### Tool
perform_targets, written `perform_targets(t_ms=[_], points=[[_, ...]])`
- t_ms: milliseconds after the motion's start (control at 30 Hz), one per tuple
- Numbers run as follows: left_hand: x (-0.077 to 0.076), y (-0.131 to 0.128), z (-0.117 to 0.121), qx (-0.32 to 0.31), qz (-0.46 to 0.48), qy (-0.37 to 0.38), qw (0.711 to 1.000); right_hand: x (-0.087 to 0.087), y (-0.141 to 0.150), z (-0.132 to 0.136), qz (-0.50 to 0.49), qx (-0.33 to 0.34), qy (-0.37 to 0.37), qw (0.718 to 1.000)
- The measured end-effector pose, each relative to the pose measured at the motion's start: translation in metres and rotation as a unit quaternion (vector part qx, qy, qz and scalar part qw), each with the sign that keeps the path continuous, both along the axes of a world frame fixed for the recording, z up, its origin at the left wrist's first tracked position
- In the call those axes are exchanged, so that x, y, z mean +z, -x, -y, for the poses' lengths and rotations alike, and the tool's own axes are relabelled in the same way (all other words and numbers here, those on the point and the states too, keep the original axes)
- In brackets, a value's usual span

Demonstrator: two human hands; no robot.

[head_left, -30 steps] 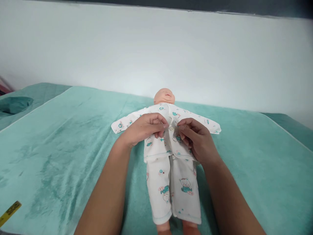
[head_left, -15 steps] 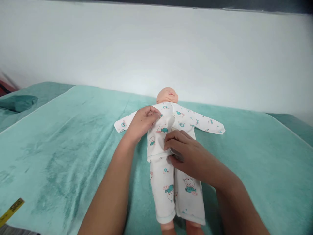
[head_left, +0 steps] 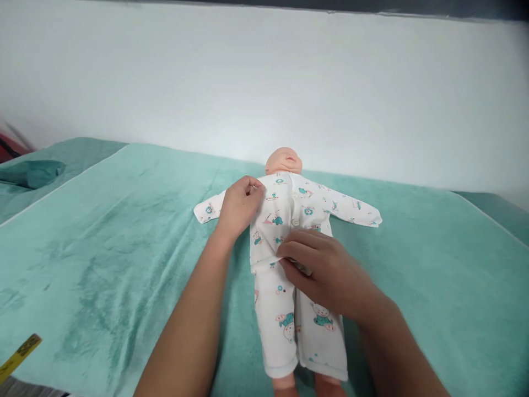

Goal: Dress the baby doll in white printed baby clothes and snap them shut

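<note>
A baby doll (head_left: 284, 160) lies on its back with both arms spread, dressed in a white printed baby shirt (head_left: 275, 207) and matching trousers (head_left: 276, 325). At the shirt's shoulder, on the left side of the view, my left hand (head_left: 242, 205) is closed in a pinch on the cloth. My right hand (head_left: 316, 264) pinches the shirt's lower hem near the middle, just over the trousers' waist; its fingers partly hide the hem. Buttons (head_left: 295, 223) run down the shirt front.
A green plush cover (head_left: 124, 264) is spread under the doll, with wrinkles on the left. Behind stands a white wall (head_left: 248, 77). A yellow tape strip (head_left: 20, 355) shows at the lower left edge, and a red item (head_left: 12, 146) at the far left.
My left hand has shifted slightly left and up along the shirt's shoulder. My right hand has moved a little down at the hem, and the shirt front lies flatter with a button uncovered.
</note>
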State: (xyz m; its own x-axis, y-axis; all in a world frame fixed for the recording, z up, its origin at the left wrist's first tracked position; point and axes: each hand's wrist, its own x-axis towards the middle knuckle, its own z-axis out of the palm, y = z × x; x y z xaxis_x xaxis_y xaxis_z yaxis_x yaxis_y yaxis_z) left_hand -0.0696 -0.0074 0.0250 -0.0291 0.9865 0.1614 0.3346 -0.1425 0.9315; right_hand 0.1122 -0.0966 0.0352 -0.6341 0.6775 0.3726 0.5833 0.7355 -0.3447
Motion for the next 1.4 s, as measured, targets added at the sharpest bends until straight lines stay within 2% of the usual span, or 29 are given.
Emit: perform_targets(t_ms=[167, 367, 467, 600, 733, 833, 933, 1033, 1100, 1200, 1300, 1367, 1400], points=[[-0.005, -0.003, -0.003, 0.017, -0.062, -0.026, 0.998, -0.001, 0.006, 0.001, 0.013, -0.020, 0.059, 0.998], [-0.007, -0.005, -0.005, 0.051, -0.146, -0.048, 0.987, 0.000, 0.004, 0.002, 0.006, -0.012, 0.086, 0.996], [-0.012, -0.004, -0.007, 0.089, -0.194, -0.081, 0.974, 0.001, 0.003, 0.002, -0.045, 0.008, 0.098, 0.994], [-0.022, -0.003, -0.012, 0.120, -0.256, -0.162, 0.945, -0.002, 0.001, -0.001, -0.186, -0.002, 0.074, 0.980], [-0.028, -0.004, -0.015, 0.087, -0.278, -0.176, 0.940, -0.010, -0.004, -0.008, -0.263, -0.105, 0.026, 0.959], [-0.027, -0.005, -0.014, 0.055, -0.288, -0.170, 0.941, -0.017, -0.012, -0.015, -0.269, -0.168, 0.045, 0.947], [-0.026, -0.005, -0.013, 0.018, -0.302, -0.156, 0.940, -0.024, -0.020, -0.022, -0.231, -0.178, 0.089, 0.952], [-0.033, -0.003, -0.003, -0.006, -0.318, -0.137, 0.938, -0.032, -0.024, -0.028, -0.152, -0.157, 0.104, 0.970], [-0.043, 0.000, 0.017, -0.017, -0.323, -0.124, 0.938, -0.037, -0.023, -0.030, -0.111, -0.148, 0.091, 0.978], [-0.060, 0.010, 0.076, -0.051, -0.329, -0.104, 0.937, -0.043, -0.021, -0.030, -0.140, -0.155, 0.068, 0.976], [-0.076, 0.027, 0.159, -0.114, -0.354, -0.106, 0.922, -0.050, -0.020, -0.027, -0.225, -0.204, 0.089, 0.948], [-0.088, 0.043, 0.220, -0.101, -0.356, -0.114, 0.922, -0.055, -0.023, -0.023, -0.268, -0.237, 0.122, 0.926], [-0.096, 0.051, 0.250, -0.062, -0.349, -0.113, 0.928, -0.059, -0.025, -0.020, -0.285, -0.248, 0.137, 0.916]])
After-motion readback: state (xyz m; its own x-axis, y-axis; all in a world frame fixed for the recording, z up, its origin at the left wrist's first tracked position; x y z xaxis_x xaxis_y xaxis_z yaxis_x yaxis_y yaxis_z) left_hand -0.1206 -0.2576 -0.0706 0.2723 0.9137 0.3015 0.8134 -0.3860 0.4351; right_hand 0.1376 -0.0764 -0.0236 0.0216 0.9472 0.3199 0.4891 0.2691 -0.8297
